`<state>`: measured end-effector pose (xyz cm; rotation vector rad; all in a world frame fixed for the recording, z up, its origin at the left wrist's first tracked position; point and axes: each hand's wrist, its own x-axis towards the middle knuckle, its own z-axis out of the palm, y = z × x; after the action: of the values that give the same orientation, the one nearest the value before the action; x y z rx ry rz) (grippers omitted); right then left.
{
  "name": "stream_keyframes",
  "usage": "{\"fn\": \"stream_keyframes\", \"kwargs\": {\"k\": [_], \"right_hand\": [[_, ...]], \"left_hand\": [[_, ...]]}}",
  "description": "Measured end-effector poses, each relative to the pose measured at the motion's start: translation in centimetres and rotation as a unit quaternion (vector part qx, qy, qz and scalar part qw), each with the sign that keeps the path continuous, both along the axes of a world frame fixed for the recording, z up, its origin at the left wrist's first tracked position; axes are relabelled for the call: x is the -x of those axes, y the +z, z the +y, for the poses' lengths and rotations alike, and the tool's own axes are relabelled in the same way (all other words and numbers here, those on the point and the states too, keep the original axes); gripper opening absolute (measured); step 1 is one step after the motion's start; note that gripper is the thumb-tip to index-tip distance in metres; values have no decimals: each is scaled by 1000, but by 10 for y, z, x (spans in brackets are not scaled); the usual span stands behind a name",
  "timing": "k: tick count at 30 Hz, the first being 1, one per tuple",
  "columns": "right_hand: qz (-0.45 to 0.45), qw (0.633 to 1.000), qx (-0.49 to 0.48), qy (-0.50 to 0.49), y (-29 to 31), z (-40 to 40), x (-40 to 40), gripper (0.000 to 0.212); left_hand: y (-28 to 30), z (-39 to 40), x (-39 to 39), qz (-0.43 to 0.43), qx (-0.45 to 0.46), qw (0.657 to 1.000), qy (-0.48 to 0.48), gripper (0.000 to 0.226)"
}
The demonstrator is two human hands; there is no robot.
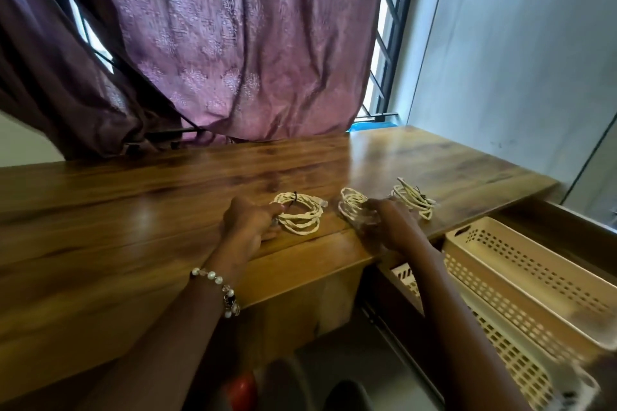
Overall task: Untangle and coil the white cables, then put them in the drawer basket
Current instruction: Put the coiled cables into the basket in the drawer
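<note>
Three coiled white cables lie on the wooden desk (133,210) near its front edge. My left hand (248,227) pinches the left coil (300,215), which has a black tie on its far side. My right hand (390,227) grips the middle coil (352,205), its fingers curled over the coil's near side; the hand looks blurred. The right coil (414,198) lies untouched just beyond my right hand, also with a dark tie. Below the desk's right end an open drawer holds a beige perforated basket (534,280) and a white one (500,354); both look bare inside.
A purple curtain (233,43) hangs behind the desk, over a barred window (384,77). A pale wall (517,60) stands to the right. A red object (243,392) and dark shapes sit on the floor under the desk.
</note>
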<state>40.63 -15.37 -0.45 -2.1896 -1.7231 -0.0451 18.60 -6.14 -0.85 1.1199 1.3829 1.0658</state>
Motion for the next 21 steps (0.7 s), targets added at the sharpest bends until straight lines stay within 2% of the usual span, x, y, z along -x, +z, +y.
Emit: {"fn": "stream_keyframes", "kwargs": {"k": [4, 6, 9, 12, 16, 21], "right_hand": [[-7, 998, -48, 35, -13, -2, -1, 20], [7, 996, -81, 48, -11, -9, -2, 19], [43, 988, -139, 45, -1, -29, -5, 29], [68, 977, -204, 15, 9, -55, -24, 37], [27, 970, -238, -40, 15, -105, -63, 36], [11, 967, -201, -154, 2, -162, -118, 36]], "left_hand": [[3, -1, 0, 15, -17, 1000, 17, 25], [7, -4, -2, -8, -14, 1000, 13, 22], [14, -9, -10, -54, -20, 998, -2, 20], [22, -17, -31, -104, -33, 993, -46, 19], [36, -43, -86, -173, -34, 973, -148, 13], [31, -70, -172, -169, -27, 957, -233, 28]]}}
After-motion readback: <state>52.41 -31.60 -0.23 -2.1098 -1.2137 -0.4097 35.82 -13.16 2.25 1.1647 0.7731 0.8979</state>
